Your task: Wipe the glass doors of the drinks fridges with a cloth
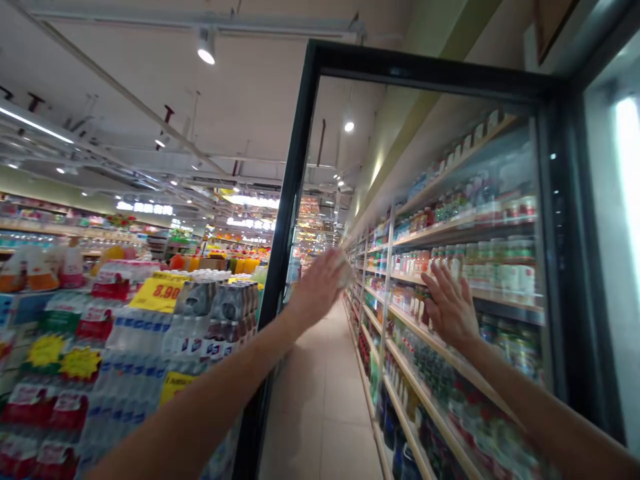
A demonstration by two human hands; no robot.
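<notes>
A glass cooler door with a black frame (296, 200) stands swung out in front of me. My left hand (317, 290) reaches to the glass near the frame's left side, fingers closed over a small white cloth (345, 271) pressed to the pane. My right hand (450, 308) lies flat on the glass (450, 153) further right, fingers spread and pointing up, holding nothing. The cloth is blurred and mostly hidden by my fingers.
Through the glass I see long shelves of bottled drinks (480, 260) along a tiled aisle (325, 400). Stacked packs of bottled water (150, 373) with a yellow price sign (161, 291) stand at the left. The lit cooler opening (627, 220) is at the far right.
</notes>
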